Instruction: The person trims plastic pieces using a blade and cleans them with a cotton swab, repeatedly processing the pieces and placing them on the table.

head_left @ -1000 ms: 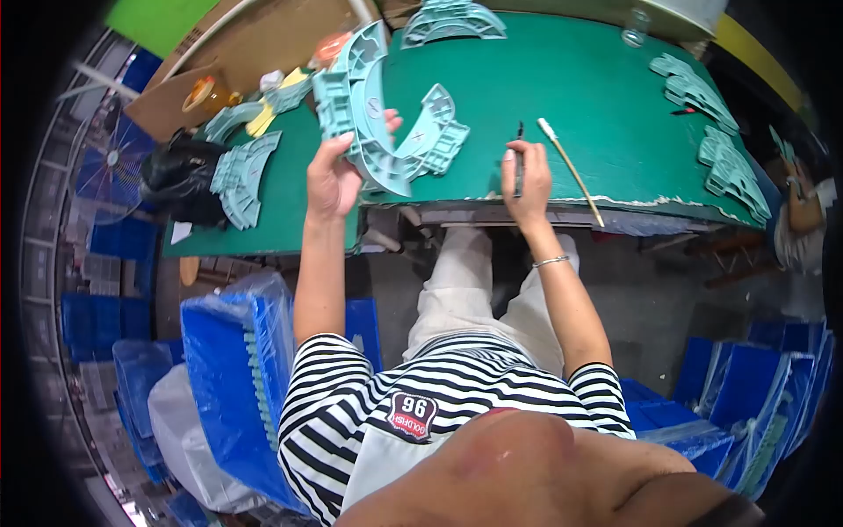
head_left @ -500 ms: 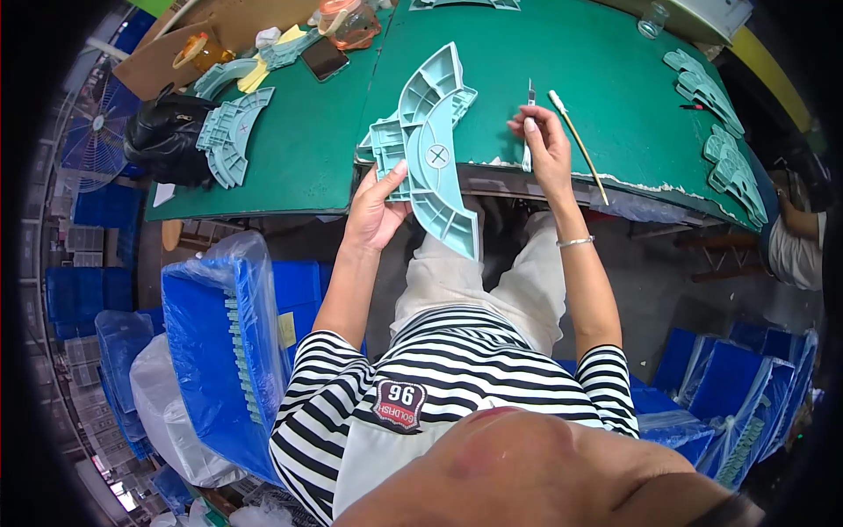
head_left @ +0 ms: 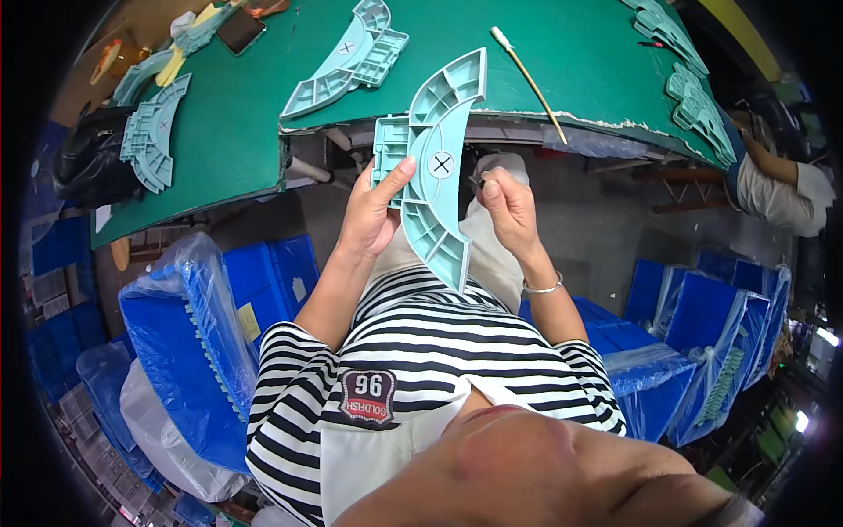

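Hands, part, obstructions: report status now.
Left hand gripping curved teal part, X mark facing camera. Right hand closed beside it, not touching, contents mostly hidden. White-tipped stick on green table, apart from both hands.

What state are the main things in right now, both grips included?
Left grip, closed on the held part
Held part, raised, ribbed side showing
Right grip, closed on a mostly hidden dark tool
Phone, screen dark
Part right of phone, lying on the table, ribbed side up
Stick, on the table, near end overhanging
Left bin, draped in clear plastic
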{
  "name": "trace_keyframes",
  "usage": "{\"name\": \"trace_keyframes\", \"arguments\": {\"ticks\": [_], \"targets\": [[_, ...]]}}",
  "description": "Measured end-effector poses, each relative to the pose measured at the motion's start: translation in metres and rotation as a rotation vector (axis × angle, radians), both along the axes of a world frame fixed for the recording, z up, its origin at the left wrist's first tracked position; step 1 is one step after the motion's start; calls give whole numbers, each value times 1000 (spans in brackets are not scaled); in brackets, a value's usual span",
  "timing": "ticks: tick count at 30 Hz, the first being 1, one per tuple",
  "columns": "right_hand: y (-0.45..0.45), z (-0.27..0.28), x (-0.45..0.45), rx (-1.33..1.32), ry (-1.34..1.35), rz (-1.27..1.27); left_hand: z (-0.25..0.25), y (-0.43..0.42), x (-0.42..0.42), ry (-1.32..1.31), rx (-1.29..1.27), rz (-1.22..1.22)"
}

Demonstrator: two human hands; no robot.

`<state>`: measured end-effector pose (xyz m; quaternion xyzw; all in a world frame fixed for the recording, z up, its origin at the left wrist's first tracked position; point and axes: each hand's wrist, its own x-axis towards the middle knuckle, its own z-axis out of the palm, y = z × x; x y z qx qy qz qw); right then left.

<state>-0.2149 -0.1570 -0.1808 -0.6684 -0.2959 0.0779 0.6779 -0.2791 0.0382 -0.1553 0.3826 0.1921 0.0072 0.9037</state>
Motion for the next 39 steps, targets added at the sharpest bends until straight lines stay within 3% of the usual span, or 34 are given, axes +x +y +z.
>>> {"name": "trace_keyframes", "arguments": {"ticks": [18, 22, 25, 30, 33, 34, 35, 39], "targets": [[-2, -3, -2, -136, -118, 105, -11, -5, 1, 63, -89, 2], [-9, -11, -3, 27, 134, 352, -9, -7, 5, 38, -54, 34], [-12, -7, 2, 226, 434, 345, -6, -6, 8, 26, 17, 44], [9, 2, -8, 25, 335, 128, -7, -15, 8, -19, 124, 72], [16, -6, -10, 43, 229, -11, -7, -16, 6, -47, 229, 65], [21, -7, -10, 163, 309, -45, -6, -14, 5, -41, 261, 51], [18, -5, -5, 46, 325, -218, -5, -14, 3, -35, 293, 36], [-4, -6, 7, 218, 317, -287, -18, -4, -6, 10, 350, 36]]}}
